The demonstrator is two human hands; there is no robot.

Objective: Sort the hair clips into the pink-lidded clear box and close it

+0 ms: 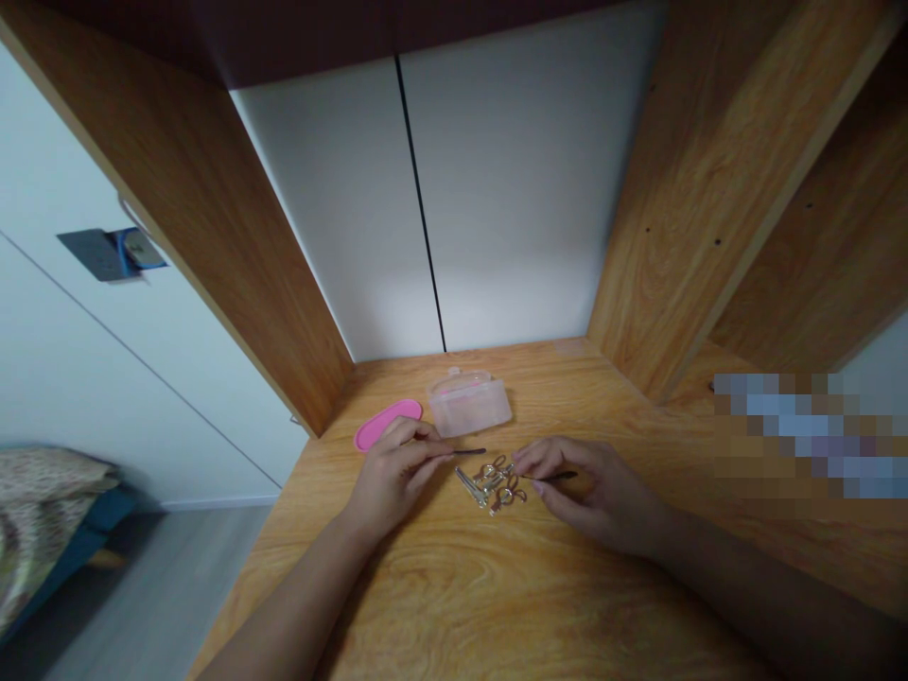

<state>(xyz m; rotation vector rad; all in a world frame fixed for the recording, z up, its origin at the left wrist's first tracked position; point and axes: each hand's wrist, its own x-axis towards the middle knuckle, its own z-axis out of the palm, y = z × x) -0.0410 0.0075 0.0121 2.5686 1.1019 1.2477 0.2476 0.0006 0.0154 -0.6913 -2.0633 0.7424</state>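
Any marking on the grey plate [94, 253] on the wall [43, 359] at the far left is too small to read. At the back of the counter [440, 586], near the white panel [511, 189], is a clear box [477, 411], see-through with a faint pink tint along its upper part; what it holds, if anything, cannot be told. Just beside it on the left, a pink oval [387, 425], shallow and rimmed, lies on the counter, partly behind the left hand [397, 465]. In front of the box, between the hands, clips [485, 489] in silver and brown lie in a loose heap on the bare wood, some with looped ends, overlapping one another. The left hand has its fingertips pinched together on one end of a thin dark strip [470, 451], which points right, just behind the heap. The right hand [602, 487], at the right edge of the heap, has its thumb and fingers drawn close around a second strip [566, 475], partly hidden by them. Wood boards [248, 255] frame the panel, and a bed [49, 511] with a patterned cover stands at lower left, beside the grey floor [184, 567].
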